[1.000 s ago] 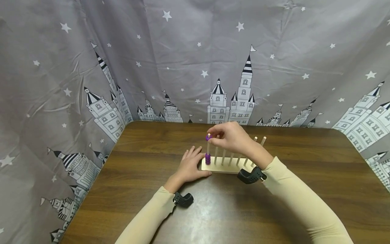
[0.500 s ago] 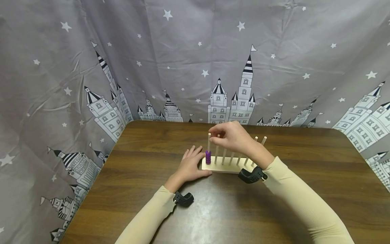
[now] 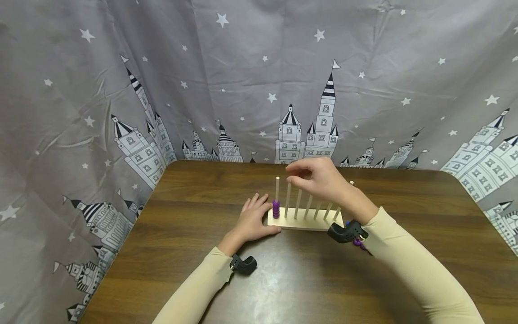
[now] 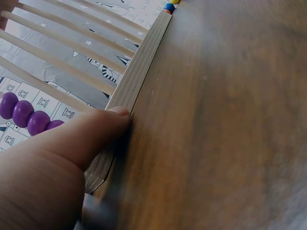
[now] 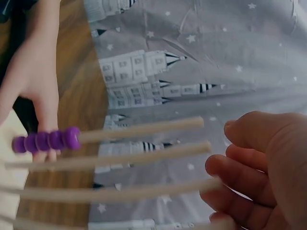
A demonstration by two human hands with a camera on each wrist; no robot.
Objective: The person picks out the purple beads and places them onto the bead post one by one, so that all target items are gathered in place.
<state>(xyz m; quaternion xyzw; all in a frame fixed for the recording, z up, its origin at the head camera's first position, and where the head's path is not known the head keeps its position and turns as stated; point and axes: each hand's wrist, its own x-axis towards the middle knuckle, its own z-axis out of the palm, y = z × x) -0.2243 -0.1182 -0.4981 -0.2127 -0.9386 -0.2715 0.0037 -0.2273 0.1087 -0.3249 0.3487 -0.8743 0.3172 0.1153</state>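
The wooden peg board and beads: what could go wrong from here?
The right grip is close to the bare pegs and might knock one, jolting the board. If the left grip comes off the board's end, it might slide. Loose beads show beside the right sleeve; its movement might scatter them.

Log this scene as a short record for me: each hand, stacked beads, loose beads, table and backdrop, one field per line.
Left hand: fingers spread, thumb against the front edge of the wooden base
Right hand: near the peg tips, fingers curved, no bead visible in it
Stacked beads: five, purple, on the leftmost peg
Loose beads: purple, beside the right sleeve; others nearby partly hidden
Table: brown, wood-grained
Backdrop: grey fabric, castle-and-star print
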